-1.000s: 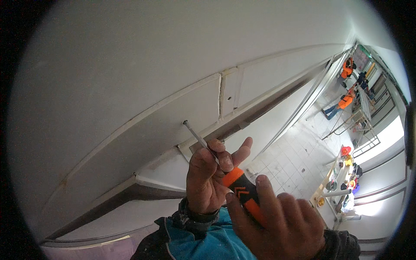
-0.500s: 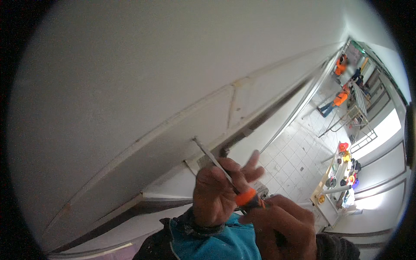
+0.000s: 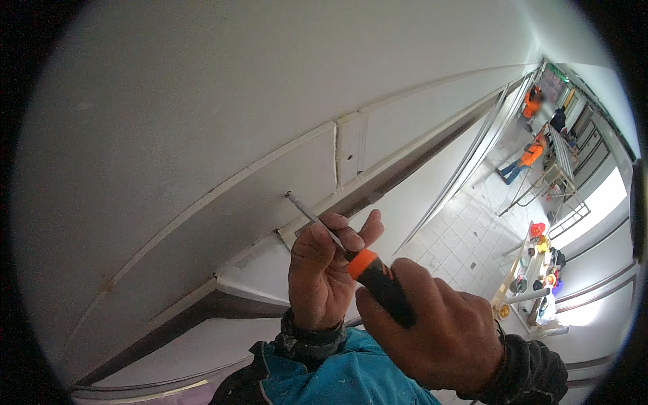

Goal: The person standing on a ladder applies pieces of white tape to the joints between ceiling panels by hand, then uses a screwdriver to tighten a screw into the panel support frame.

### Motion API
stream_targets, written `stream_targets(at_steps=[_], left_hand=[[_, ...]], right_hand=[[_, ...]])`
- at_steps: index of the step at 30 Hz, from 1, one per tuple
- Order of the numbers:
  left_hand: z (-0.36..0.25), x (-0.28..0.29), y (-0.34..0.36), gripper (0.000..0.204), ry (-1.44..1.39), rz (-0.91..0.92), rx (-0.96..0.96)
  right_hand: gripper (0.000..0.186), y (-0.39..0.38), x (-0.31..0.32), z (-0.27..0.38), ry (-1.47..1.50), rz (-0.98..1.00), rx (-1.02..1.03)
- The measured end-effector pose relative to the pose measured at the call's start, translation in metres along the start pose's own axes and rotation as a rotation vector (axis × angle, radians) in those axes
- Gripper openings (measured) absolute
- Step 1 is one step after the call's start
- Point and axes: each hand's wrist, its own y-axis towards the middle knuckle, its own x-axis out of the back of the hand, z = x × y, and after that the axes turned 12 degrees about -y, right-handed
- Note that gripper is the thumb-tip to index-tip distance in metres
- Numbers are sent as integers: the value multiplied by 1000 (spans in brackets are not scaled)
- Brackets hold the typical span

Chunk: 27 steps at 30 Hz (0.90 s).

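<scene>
My right hand [image 3: 439, 324] is wrapped round the black and orange handle of a screwdriver [image 3: 386, 289]. Closer to the tip, the thumb and fingers of my left hand [image 3: 321, 273] pinch the metal shaft, with one finger raised. The shaft slants up and left, and its tip meets a small screw head in a pale panel [image 3: 263, 209]; how deep the screw sits cannot be told. Light strips of trim [image 3: 223, 196] border this panel. A dark gap runs along the panel's lower edge, beyond my left hand.
A broad white surface [image 3: 202, 88] stretches above the panel. To the right, over a tiled floor [image 3: 439, 243], stand a table [image 3: 503, 290] with helmets and tools, and a metal scaffold [image 3: 557, 162]. People in orange [image 3: 532, 154] work farther off.
Both hands and the screwdriver have shifted up and left in view, as the whole view has moved somewhat. More of the handle now shows above my right hand.
</scene>
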Motion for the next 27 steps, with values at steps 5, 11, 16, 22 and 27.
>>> stream_targets(at_steps=[5,11,16,22,27], left_hand=[[-2,6,-2,23,39,53,-55],[-16,1,-14,27,943,-143,-233],[-63,13,-17,19,1877,-123,-1023],[-41,-2,10,19,2098,-171,-1159],[-35,-3,10,16,2104,-274,-1245]], right_hand=[[31,7,1,-7,289,-13,-27],[42,-30,-8,-21,243,6,47],[23,-56,-9,-33,485,62,-102],[17,-90,-64,-65,774,-76,-241],[11,-126,-111,-86,927,-156,-309]])
